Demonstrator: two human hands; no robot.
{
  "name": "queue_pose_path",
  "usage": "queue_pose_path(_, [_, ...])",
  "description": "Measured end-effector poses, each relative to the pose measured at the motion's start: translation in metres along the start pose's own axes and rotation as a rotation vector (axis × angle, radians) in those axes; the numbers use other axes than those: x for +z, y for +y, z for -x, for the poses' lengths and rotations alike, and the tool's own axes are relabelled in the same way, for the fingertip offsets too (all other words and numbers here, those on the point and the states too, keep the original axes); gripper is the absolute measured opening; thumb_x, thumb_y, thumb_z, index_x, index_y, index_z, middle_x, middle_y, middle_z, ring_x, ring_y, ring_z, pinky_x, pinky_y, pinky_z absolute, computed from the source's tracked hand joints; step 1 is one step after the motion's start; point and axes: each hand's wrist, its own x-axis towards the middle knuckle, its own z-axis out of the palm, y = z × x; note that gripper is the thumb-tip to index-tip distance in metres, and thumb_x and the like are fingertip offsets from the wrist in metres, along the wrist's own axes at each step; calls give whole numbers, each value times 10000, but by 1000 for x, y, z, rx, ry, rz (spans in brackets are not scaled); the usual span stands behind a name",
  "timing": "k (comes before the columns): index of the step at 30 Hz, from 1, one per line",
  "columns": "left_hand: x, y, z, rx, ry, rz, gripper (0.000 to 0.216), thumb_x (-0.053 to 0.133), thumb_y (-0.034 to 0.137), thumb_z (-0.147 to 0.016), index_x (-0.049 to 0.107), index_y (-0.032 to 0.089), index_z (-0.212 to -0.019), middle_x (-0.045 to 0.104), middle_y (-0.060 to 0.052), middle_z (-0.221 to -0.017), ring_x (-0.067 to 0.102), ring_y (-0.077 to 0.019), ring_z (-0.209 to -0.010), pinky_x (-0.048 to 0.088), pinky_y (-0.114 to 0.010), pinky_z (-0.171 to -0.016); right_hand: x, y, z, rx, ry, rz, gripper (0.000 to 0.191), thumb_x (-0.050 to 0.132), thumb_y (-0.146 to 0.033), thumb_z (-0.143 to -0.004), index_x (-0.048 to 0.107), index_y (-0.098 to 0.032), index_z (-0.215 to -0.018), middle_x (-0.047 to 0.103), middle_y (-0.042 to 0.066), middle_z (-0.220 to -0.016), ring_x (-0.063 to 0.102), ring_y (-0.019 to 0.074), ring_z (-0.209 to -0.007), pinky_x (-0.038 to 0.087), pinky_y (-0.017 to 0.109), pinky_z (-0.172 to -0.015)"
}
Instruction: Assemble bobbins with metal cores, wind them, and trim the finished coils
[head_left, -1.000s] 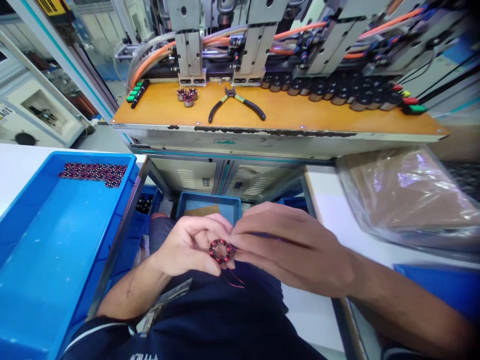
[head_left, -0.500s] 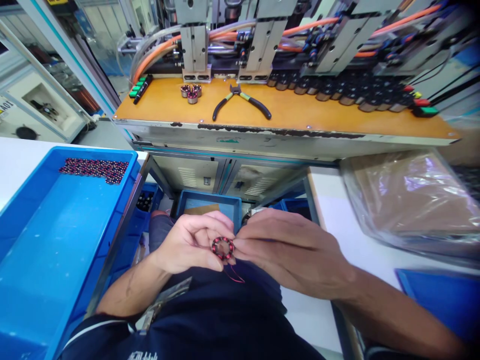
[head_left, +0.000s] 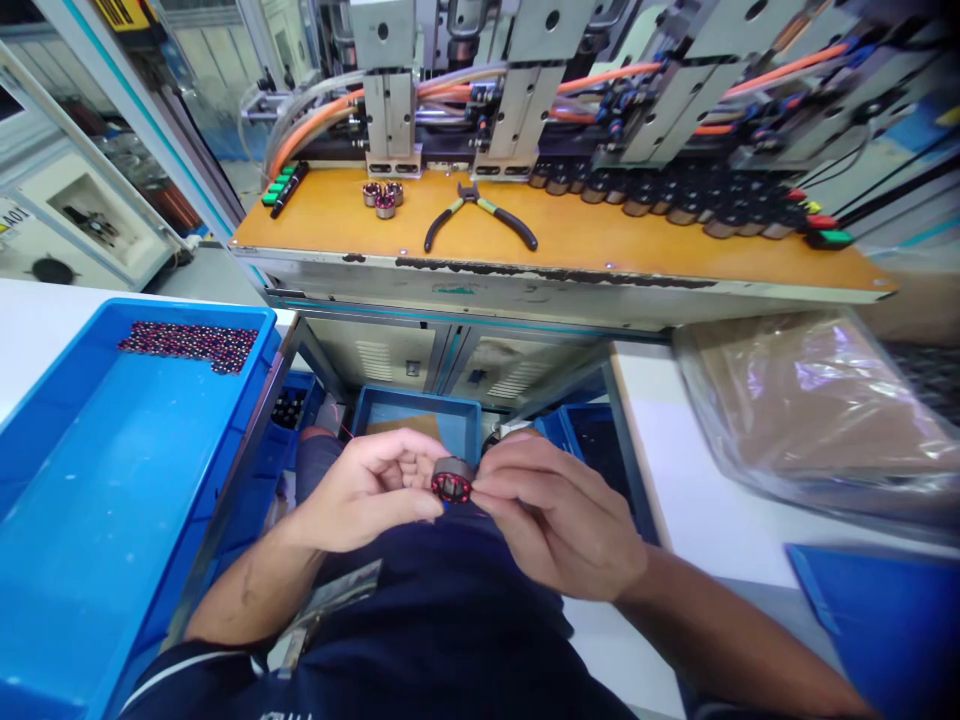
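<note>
A small motor stator point(head_left: 453, 481), a grey ring with red copper windings inside, sits between my two hands above my lap. My left hand point(head_left: 364, 492) holds it from the left, thumb in front and fingers curled behind. From the right, my right hand point(head_left: 562, 510) pinches at the ring's edge with thumb and forefinger; its other fingers are bent. The ring is tilted, with its grey outer wall upward and its wound face toward me. Whether a wire end is between the right fingertips is too small to tell.
On the orange machine ledge point(head_left: 322, 225) lie cutting pliers point(head_left: 480, 212), three stators point(head_left: 384, 198), a black marker point(head_left: 289, 190) and many dark cylindrical parts point(head_left: 667, 195). A blue tray point(head_left: 97, 480) with rows of stators stands left. Plastic-wrapped cardboard point(head_left: 817, 400) lies right.
The stator has been turned so its outer wall now shows. The loose red wire that hung below it is no longer seen there. My right hand has rotated, its fingers more visible.
</note>
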Motion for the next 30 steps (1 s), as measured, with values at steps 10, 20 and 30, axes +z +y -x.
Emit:
queue_pose_path(10, [5,-4,-3,204,35,103,387,755,52,-760,692,223,-1101,689,-57,-1057,731,-135,-800,605,-225,-704,-1,-3,2,95,9,183,89,603,-41,-863,628,-126,-874,665,64,-797,646,109,-697,558,218,-653])
queue_pose_path(20, [6,-12,-3,232,-20,375,327,857,267,-692,668,191,-947,740,-68,-1017,667,-254,-1143,501,-423,-1012,-9,-1,8,-25,-110,232,71,589,-99,-890,598,-158,-930,657,40,-821,674,123,-722,589,237,-666])
queue_pose_path(30, [5,-12,-2,-92,-93,243,348,744,360,-816,582,168,-1057,619,36,-667,611,-68,-524,491,-164,-521,-5,-2,15,-64,-113,386,43,616,-151,-908,623,-180,-877,664,21,-807,668,127,-705,584,245,-684])
